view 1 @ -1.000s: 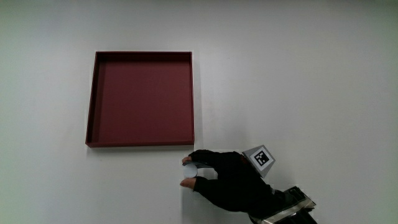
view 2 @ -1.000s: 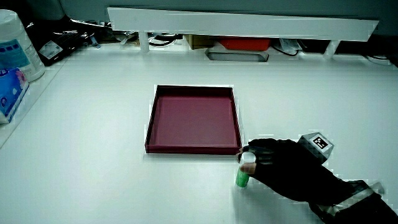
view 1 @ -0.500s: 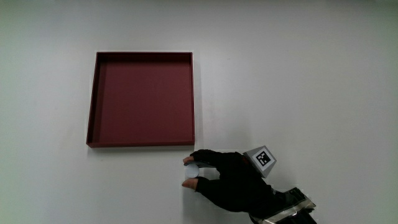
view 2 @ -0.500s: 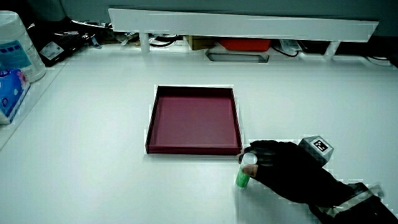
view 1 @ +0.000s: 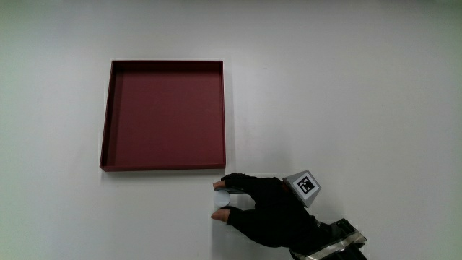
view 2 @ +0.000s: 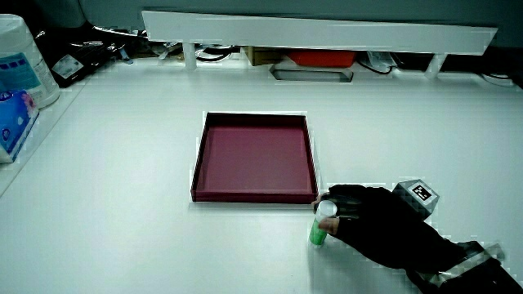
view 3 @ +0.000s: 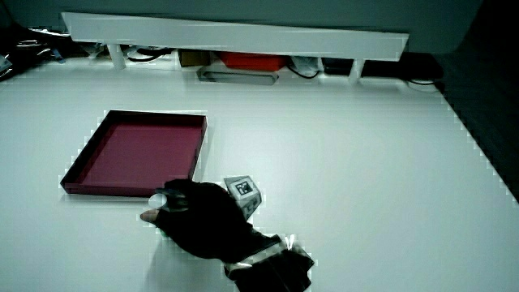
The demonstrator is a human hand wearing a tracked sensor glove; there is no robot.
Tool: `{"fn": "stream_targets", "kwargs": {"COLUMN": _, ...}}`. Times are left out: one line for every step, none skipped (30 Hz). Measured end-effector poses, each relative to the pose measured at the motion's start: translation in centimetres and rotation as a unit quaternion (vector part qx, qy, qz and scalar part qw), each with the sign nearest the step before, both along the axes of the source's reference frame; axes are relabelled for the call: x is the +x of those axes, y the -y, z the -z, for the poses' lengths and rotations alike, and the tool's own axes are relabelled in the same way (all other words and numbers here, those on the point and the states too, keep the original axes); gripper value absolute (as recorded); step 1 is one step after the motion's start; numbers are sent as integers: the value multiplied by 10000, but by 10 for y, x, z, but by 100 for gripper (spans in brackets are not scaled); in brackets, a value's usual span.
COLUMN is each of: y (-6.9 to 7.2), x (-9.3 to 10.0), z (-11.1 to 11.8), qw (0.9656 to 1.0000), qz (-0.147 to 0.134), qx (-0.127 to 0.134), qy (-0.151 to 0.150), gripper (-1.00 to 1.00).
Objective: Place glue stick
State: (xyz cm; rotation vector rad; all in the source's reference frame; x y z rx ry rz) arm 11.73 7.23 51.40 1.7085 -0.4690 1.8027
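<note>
1. The hand (view 1: 263,209) rests on the worktop (view 1: 346,94) just beside the near corner of the red tray (view 1: 164,115), nearer to the person than the tray.
2. Its fingers pinch the glue stick (view 2: 320,225), which stands upright with its pale cap up and its green body showing in a side view; from above only the cap (view 1: 221,199) shows between fingertip and thumb.
3. The stick's base looks to be on or just off the worktop; I cannot tell which. So the step in hand seems to be either the start of a lift or the end of a set-down.
4. If the tray is the goal, the next move calls for raising the stick above the tray's low wall, carrying it a short way away from the person, and lowering it onto the tray floor.
5. The tray holds nothing, so room inside is ample. The nearest wall is the one edge to clear.
6. The worktop around the hand is bare; the low partition (view 2: 319,33) stands well apart.
</note>
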Motion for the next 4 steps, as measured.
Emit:
{"fn": "stream_targets", "kwargs": {"y": 0, "x": 1, "z": -1, "qw": 10000, "qz": -13, "qx": -8, "qy": -5, "gripper": -50}}
{"fn": "stream_targets", "kwargs": {"y": -1, "x": 1, "z": 0, "qw": 10000, "qz": -11, "qx": -58, "qy": 8, "gripper": -54}}
{"fn": "stream_targets", "kwargs": {"y": -1, "x": 2, "z": 0, "qw": 10000, "qz": -25, "qx": -37, "qy": 2, "gripper": -58}}
{"fn": "stream_targets", "kwargs": {"y": 0, "x": 3, "z": 2, "qw": 9999, "qz": -78, "qx": -96, "qy": 65, "gripper": -62}}
